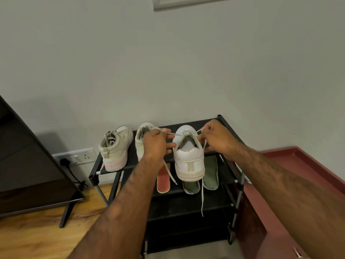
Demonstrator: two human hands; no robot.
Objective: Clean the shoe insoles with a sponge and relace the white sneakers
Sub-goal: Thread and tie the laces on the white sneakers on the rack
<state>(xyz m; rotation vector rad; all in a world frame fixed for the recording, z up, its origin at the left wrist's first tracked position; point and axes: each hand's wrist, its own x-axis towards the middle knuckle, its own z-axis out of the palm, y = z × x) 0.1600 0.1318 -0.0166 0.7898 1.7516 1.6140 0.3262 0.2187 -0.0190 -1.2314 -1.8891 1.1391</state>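
Observation:
A white sneaker stands heel toward me on the top shelf of a black shoe rack. My left hand pinches one end of its white lace to the left of the shoe. On the shoe's right side, my right hand grips the other lace end, which trails down past the shelf. Two green insoles and a red insole lie on the shelf below. No sponge is in view.
Two more pale sneakers sit on the rack's top left, one partly behind my left hand. A dark TV stand is at left, a wall socket with a plug behind. A red ledge runs at right.

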